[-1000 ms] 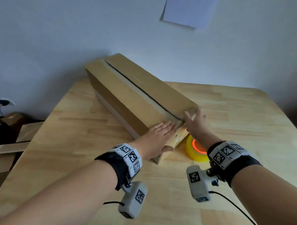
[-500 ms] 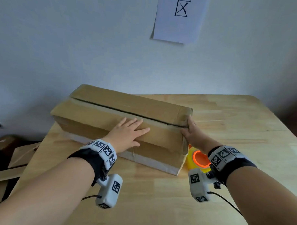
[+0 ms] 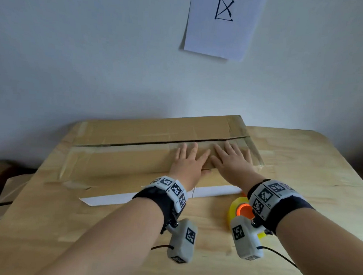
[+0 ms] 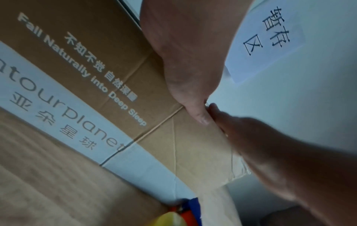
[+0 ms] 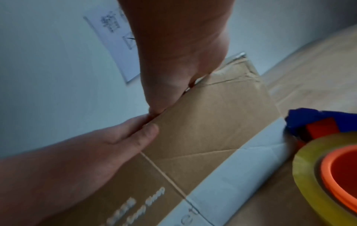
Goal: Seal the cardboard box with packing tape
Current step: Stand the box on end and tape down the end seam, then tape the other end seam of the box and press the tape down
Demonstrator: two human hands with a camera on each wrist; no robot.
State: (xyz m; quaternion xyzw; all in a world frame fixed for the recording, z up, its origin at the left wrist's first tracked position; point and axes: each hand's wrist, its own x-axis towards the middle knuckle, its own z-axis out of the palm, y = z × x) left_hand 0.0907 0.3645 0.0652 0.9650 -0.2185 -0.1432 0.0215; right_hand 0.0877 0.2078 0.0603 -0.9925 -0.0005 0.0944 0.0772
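Two risks stand out, as I judge it, and the nearer one starts at the roll of tape (image 3: pixel 238 210), which sits on the table (image 3: pixel 319 183) just under the right wrist, close to the box's white bottom edge: a careless pull back of that arm could knock it away or roll it off. Beyond it, the left hand (image 3: pixel 189 161) and right hand (image 3: pixel 230 159) lie side by side, thumbs nearly touching, both flat with fingers straight and spread, pressing on the near flap of the cardboard box (image 3: pixel 134 158) and holding nothing. The box lies long across the table, directly under the palms, with most of its length stretching away to the left of them. Just past the fingertips runs the seam (image 3: pixel 155 143), a dark slit between the two flaps that looks not fully closed. The second risk lies there: if the hands lift before tape bridges it, the near flap may spring up, and tape laid over such a gap would wrinkle or hold poorly. Old clear tape on the flaps could also weaken the bond.
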